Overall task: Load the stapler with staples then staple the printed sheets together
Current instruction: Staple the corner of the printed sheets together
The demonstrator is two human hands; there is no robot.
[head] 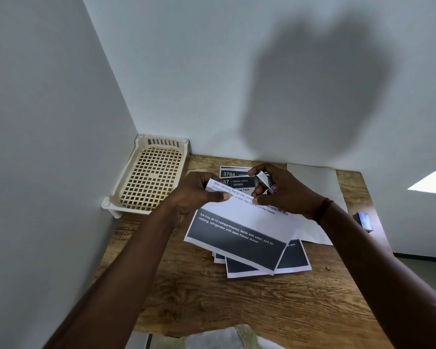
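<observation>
Right hand (287, 195) was curled round a small metal stapler (262, 180), fingers and thumb clamped on it just above the far end of the papers, about twelve o'clock from the middle of the worktop (237, 306). Left hand (196, 195) sat beside it toward eleven o'clock, thumb and fingers pinching the upper corner of the top sheet (242, 217), which was lifted and bowed a little at that end. Under it the other printed sheets (295, 258) lay fanned and out of square, their dark bands splaying toward five and six o'clock. A blank white sheet (312, 182) lay flat at one o'clock, a small blue box (364, 220) stood near the worktop's edge at three o'clock, and a cream lattice basket (161, 142) filled the corner at ten o'clock. From where I stood I could not tell whether the stapler was loaded. To my eye the paper would handle light and limp, quick to slide over itself, so the pile likely wanted squaring first and holding close to the corner to be stapled. The stapler looked hard, smooth and slippery, best taken across its body with the mouth left free.
</observation>
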